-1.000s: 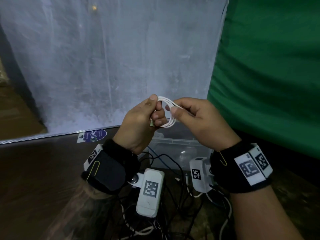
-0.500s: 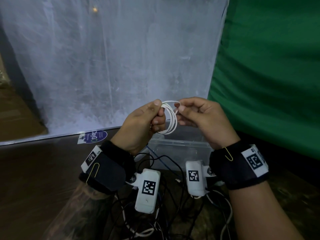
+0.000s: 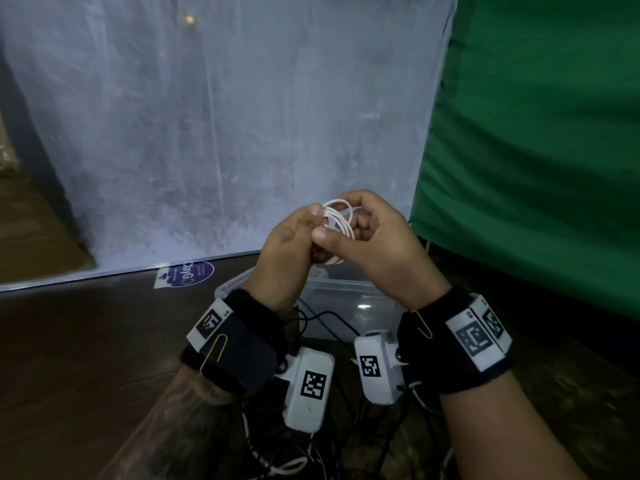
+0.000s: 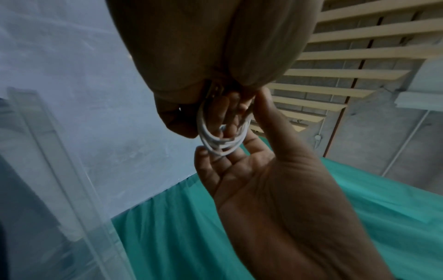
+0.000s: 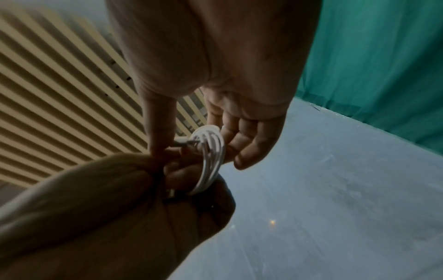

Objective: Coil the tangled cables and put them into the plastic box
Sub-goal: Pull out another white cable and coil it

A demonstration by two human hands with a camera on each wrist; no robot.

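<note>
A thin white cable [image 3: 343,226] is wound into a small coil and held up between both hands, above the clear plastic box [image 3: 349,299]. My left hand [image 3: 306,228] grips the coil's left side, thumb on top. My right hand [image 3: 332,216] curls round the right side, with its thumb laid across the loops. In the left wrist view the coil [image 4: 217,143] hangs from my left hand [image 4: 210,98] into the right hand's fingers [image 4: 215,166]. The right wrist view shows the loops [image 5: 212,164] and a metal plug [image 5: 183,143] at my right hand [image 5: 196,144].
A tangle of black, white and blue cables [image 3: 311,441] lies on the dark surface below my wrists, some strands running to the box. A pale translucent panel [image 3: 225,133] stands behind, a green cloth [image 3: 536,150] at the right, and a round sticker [image 3: 185,273] left of the box.
My right hand has closed in on the coil: its thumb now lies across the loops against the left hand, where before it pinched only the coil's upper edge. The coil stays at the same height.
</note>
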